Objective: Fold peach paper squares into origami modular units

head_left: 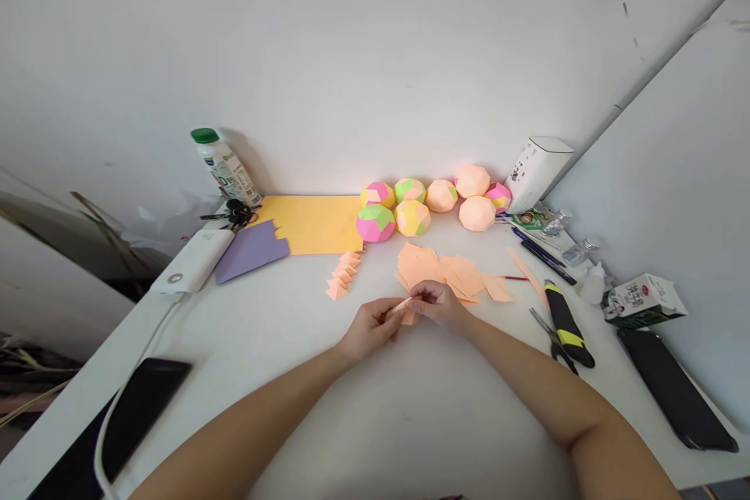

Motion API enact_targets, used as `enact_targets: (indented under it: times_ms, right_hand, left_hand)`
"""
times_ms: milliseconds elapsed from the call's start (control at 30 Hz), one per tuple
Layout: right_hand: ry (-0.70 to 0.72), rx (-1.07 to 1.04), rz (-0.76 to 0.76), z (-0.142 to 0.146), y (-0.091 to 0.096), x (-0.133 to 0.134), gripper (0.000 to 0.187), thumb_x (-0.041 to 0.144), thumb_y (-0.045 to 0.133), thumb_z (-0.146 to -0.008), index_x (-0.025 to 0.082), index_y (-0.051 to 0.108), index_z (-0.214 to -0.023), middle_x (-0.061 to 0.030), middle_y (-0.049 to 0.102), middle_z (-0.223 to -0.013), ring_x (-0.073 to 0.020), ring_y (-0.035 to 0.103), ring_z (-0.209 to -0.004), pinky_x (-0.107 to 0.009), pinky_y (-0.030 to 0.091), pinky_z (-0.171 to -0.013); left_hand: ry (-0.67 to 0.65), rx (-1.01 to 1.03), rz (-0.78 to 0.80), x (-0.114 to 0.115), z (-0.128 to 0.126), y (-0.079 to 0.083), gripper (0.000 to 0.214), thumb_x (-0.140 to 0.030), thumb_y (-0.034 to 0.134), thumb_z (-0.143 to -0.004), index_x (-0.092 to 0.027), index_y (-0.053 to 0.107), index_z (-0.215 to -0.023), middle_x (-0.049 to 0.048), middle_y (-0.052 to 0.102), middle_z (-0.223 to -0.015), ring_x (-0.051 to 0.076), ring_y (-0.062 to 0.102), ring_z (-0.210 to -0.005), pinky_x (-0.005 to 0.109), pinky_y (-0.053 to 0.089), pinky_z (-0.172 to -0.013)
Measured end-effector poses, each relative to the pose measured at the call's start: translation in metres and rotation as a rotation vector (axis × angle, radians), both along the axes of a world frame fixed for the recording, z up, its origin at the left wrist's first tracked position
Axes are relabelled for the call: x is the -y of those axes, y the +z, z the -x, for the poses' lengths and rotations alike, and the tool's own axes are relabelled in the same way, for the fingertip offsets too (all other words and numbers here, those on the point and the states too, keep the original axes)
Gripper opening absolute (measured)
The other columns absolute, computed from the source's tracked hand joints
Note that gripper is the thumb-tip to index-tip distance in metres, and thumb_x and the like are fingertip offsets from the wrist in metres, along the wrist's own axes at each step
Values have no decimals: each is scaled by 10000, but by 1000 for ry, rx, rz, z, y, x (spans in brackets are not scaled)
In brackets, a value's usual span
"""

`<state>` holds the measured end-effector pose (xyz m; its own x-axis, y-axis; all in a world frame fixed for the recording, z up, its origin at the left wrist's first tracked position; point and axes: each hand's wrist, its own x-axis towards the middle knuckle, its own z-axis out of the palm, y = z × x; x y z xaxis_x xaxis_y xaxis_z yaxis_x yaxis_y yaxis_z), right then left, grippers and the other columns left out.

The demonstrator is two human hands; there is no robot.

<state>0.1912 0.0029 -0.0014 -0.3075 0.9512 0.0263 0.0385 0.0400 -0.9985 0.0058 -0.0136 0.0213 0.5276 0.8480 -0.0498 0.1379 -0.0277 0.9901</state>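
Note:
Both hands meet over the middle of the white table, pinching one small piece of peach paper (408,318). My left hand (375,322) grips its left side between thumb and fingers. From the right, my right hand (438,305) closes on the same piece, its fingers hiding part of it. Right behind the hands lies a spread pile of peach paper pieces (417,262). To the left stands a row of folded peach paper units (344,276). Several faceted paper balls (376,223) in pink, green, yellow and peach sit near the wall.
Scissors (555,340) and a black-and-yellow utility knife (567,320) lie right, near pens (544,258), a milk carton (643,301) and a black phone (673,387). Left are yellow paper (316,225), purple paper (251,250), a bottle (227,164) and a white power bank (196,259) with cable.

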Motion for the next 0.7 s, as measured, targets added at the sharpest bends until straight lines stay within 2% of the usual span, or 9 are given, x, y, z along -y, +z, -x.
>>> enact_targets:
  times_ms: [200, 367, 700]
  right_hand:
    - [6, 10, 6, -1, 1, 0, 210, 354, 666, -720, 164, 589, -762, -7, 571, -711, -124, 536, -650, -253, 443, -597]
    - [10, 6, 28, 0, 5, 1, 227, 368, 674, -710, 164, 586, -758, -7, 571, -709, -126, 539, -651, -256, 448, -597]
    - [29, -23, 33, 0, 7, 1, 197, 343, 678, -708, 162, 610, -744, 3, 583, -693, -120, 545, -651, -255, 438, -609]
  left_hand:
    - [-1, -9, -33, 1, -2, 5, 393, -451, 427, -855, -161, 655, -990, -32, 435, -497, 95, 364, -467, 214, 311, -460]
    - [2, -8, -52, 1, -1, 2, 411, -489, 435, -836, -153, 672, -842, -19, 444, -488, 101, 362, -474, 217, 315, -453]
    - [-14, -20, -49, 0, -1, 1, 415, -483, 421, -847, -144, 652, -777, -28, 421, -487, 91, 339, -467, 215, 294, -453]
